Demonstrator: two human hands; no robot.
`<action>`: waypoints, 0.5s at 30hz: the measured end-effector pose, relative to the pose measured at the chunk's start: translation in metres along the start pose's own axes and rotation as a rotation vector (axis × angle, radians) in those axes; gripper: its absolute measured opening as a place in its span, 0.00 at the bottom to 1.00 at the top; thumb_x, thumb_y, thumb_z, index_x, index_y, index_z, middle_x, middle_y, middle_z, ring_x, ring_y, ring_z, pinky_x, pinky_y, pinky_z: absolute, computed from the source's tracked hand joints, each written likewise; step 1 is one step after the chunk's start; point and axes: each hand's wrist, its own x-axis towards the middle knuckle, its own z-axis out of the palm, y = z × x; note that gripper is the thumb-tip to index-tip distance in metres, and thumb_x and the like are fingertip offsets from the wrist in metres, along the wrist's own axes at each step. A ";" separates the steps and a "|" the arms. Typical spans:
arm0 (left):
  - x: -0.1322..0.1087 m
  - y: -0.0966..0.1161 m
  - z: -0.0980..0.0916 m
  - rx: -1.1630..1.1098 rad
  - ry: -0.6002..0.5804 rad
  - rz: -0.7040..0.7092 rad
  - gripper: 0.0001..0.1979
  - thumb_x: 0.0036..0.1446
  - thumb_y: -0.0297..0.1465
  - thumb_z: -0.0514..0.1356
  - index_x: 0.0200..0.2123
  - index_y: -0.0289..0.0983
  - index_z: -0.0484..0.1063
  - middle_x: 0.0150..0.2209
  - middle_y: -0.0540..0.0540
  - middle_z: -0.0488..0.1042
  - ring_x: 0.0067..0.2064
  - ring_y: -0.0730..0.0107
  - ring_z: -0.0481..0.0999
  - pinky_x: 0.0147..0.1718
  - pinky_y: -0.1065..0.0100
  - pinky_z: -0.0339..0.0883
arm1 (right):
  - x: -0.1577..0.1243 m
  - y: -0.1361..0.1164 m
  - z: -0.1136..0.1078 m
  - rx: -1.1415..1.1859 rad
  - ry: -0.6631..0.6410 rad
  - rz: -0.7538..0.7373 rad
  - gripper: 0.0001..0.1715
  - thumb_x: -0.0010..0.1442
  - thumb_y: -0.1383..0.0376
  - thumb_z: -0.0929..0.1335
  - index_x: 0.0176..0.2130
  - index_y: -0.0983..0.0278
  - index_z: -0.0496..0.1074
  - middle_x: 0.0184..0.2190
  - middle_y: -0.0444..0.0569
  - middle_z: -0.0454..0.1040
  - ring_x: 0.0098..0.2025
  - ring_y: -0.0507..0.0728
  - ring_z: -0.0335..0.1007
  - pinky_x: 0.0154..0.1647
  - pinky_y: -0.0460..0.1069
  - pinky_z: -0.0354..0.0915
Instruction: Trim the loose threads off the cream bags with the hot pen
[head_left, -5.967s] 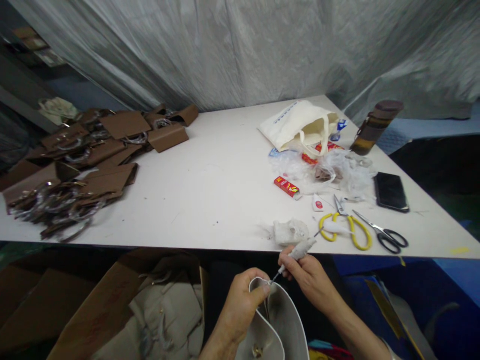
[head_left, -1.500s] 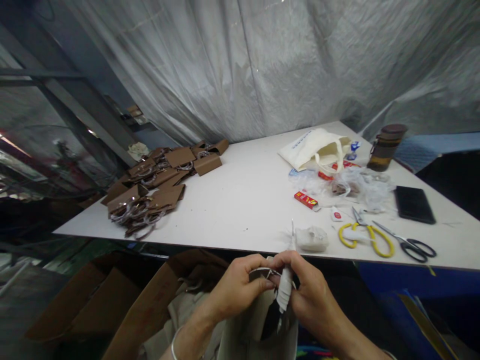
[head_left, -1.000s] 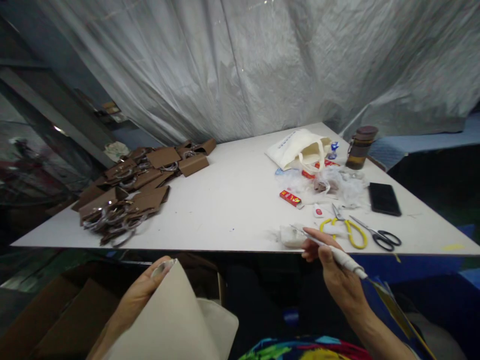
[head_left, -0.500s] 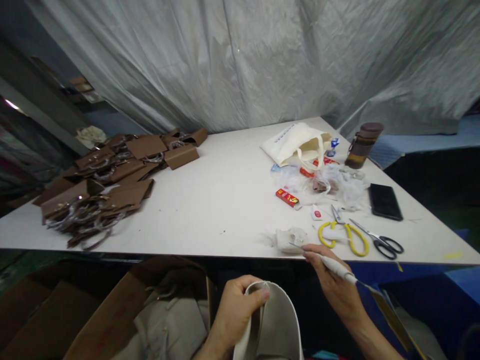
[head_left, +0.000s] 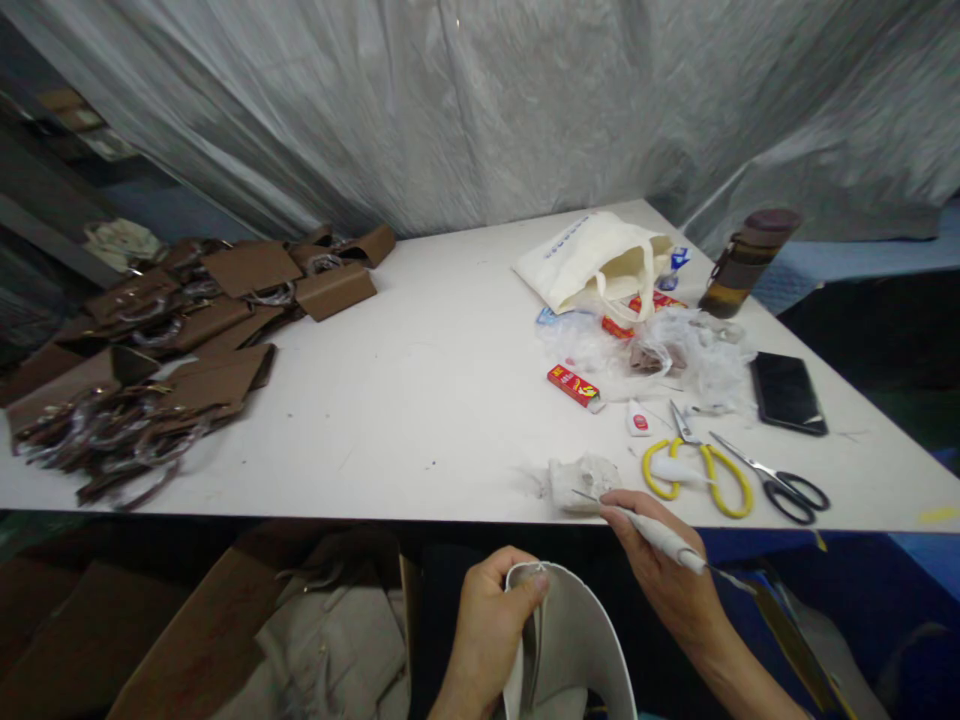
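Observation:
My left hand (head_left: 487,625) pinches the top edge of an off-white, stiff, curved bag (head_left: 581,625) between thumb and fingers, below the table's front edge. Its lower part runs out of the frame. My right hand (head_left: 667,570) is closed like a writing grip round a pen-shaped tool (head_left: 660,535) with a white-wrapped handle, a thin metal tip and a cord at its back end. That tip lies at a whitish, crumpled pad (head_left: 574,482) near the table edge; whether it touches cannot be told.
Yellow-handled scissors (head_left: 709,475) and black-handled scissors (head_left: 791,490) lie right of the pad. Behind are a phone (head_left: 789,392), a bottle (head_left: 746,265), a cloth tote (head_left: 562,260), plastic wrap and a red box (head_left: 574,386). Brown bags (head_left: 251,268) pile up left; a carton (head_left: 187,620) stands below.
The view has shifted slightly, so the brown bags sit further left. Both hands keep their grips; the tool's tip stays at the pad.

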 end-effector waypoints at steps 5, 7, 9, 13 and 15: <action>0.010 -0.002 -0.003 0.050 -0.032 0.016 0.12 0.51 0.39 0.66 0.30 0.35 0.80 0.27 0.48 0.76 0.31 0.64 0.71 0.34 0.67 0.64 | 0.003 0.001 0.003 -0.012 -0.017 0.001 0.11 0.73 0.56 0.67 0.45 0.60 0.77 0.39 0.49 0.81 0.41 0.59 0.79 0.45 0.52 0.72; 0.011 -0.002 -0.001 0.087 -0.041 0.039 0.12 0.53 0.39 0.65 0.31 0.35 0.79 0.27 0.48 0.76 0.32 0.64 0.72 0.34 0.67 0.64 | 0.003 0.001 0.004 -0.012 -0.019 -0.005 0.10 0.73 0.57 0.67 0.45 0.60 0.76 0.39 0.48 0.81 0.41 0.59 0.79 0.45 0.52 0.72; 0.011 -0.001 0.002 0.110 -0.048 0.050 0.11 0.54 0.38 0.65 0.31 0.36 0.79 0.27 0.49 0.75 0.33 0.64 0.71 0.34 0.68 0.64 | 0.003 0.001 0.005 -0.014 -0.020 -0.012 0.10 0.73 0.58 0.67 0.45 0.60 0.76 0.39 0.48 0.81 0.41 0.58 0.79 0.45 0.52 0.72; 0.010 0.001 0.008 0.125 -0.059 0.039 0.10 0.54 0.38 0.65 0.31 0.36 0.78 0.26 0.50 0.74 0.31 0.65 0.70 0.33 0.69 0.63 | 0.003 0.003 0.007 -0.009 -0.036 -0.016 0.09 0.73 0.59 0.68 0.45 0.60 0.76 0.38 0.48 0.81 0.40 0.58 0.78 0.43 0.51 0.71; 0.009 0.003 0.010 0.127 -0.068 0.025 0.10 0.53 0.38 0.65 0.30 0.36 0.79 0.26 0.50 0.75 0.31 0.65 0.71 0.33 0.68 0.63 | 0.003 0.006 0.008 0.005 -0.033 0.000 0.09 0.72 0.58 0.68 0.45 0.60 0.76 0.38 0.48 0.81 0.40 0.58 0.78 0.43 0.51 0.71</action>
